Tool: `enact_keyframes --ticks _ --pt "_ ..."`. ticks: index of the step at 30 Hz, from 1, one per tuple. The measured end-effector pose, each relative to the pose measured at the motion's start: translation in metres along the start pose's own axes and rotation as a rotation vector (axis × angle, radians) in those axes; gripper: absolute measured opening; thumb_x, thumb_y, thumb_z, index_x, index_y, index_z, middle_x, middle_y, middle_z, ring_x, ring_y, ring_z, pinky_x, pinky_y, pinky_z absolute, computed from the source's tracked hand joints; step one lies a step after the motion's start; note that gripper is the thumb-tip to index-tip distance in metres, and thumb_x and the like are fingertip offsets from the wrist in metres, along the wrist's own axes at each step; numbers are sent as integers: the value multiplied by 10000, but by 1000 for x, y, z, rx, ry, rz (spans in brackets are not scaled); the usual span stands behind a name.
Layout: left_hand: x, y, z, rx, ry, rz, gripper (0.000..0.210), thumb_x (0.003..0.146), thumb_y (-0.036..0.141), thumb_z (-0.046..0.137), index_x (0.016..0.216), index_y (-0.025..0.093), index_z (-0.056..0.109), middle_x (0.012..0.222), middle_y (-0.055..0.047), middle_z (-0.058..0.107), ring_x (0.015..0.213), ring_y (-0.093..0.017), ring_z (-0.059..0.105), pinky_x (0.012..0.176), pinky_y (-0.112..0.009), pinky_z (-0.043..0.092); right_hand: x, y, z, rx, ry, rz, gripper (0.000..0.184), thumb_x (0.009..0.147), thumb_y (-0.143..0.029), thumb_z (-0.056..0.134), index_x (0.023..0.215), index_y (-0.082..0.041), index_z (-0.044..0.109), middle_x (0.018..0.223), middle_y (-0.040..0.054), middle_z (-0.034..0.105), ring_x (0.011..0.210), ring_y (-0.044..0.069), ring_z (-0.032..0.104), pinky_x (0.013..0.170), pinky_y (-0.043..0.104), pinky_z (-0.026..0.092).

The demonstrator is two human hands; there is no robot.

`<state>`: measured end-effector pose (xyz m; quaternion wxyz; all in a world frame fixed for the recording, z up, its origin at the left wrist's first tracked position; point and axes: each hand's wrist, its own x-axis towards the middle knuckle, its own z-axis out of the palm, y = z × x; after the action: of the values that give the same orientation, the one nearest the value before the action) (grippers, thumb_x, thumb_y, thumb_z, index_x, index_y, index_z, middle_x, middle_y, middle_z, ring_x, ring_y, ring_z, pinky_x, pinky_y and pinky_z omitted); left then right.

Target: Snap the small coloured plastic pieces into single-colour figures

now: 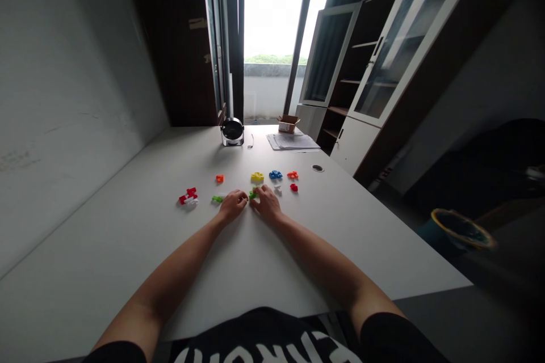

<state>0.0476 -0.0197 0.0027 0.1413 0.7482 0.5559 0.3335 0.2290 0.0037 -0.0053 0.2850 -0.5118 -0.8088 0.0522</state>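
Observation:
On the white table [170,238], my left hand [232,205] rests with its fingers curled together, and whatever they may hold is hidden. A green plastic piece [217,199] lies just left of it, with a bit of white beside it. My right hand [268,204] is a short gap away, its fingers closed around green pieces [252,193] that they partly cover. Beyond the hands sit a yellow cluster [257,176], a blue cluster [275,174] and an orange cluster [292,174]. White pieces [278,189] and a red piece [293,188] lie right of my right hand.
Farther left are red pieces [188,195] with white ones touching them, and an orange piece [219,178]. At the back stand a round black device [233,131], papers [293,142] and a small cardboard box [288,123]. A cable hole [317,168] is near the right edge.

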Motion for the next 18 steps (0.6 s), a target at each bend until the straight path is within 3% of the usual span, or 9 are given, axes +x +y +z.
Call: enact_keyframes --ticks 5,12,18 --pt "-1 2 -1 30 -23 15 161 903 230 557 911 210 717 960 -53 685 906 -194 627 814 -298 482 1 4 1 43 18 5 129 920 -271 656 1040 -230 635 1054 64 595 958 203 567 775 273 415" --pt "-4 3 -2 152 -68 105 198 895 216 579 1019 249 730 1080 -60 669 1048 -227 590 940 -345 472 9 20 -2 161 152 81 164 860 -154 597 1002 -219 646 999 37 607 903 191 582 801 290 451" --pt "-7 7 -5 284 -104 181 273 900 253 590 1151 277 693 1175 -64 635 1078 -232 564 986 -364 454 11 24 -3 222 215 99 162 877 -187 569 1011 -220 655 1070 55 613 950 203 589 870 332 465"
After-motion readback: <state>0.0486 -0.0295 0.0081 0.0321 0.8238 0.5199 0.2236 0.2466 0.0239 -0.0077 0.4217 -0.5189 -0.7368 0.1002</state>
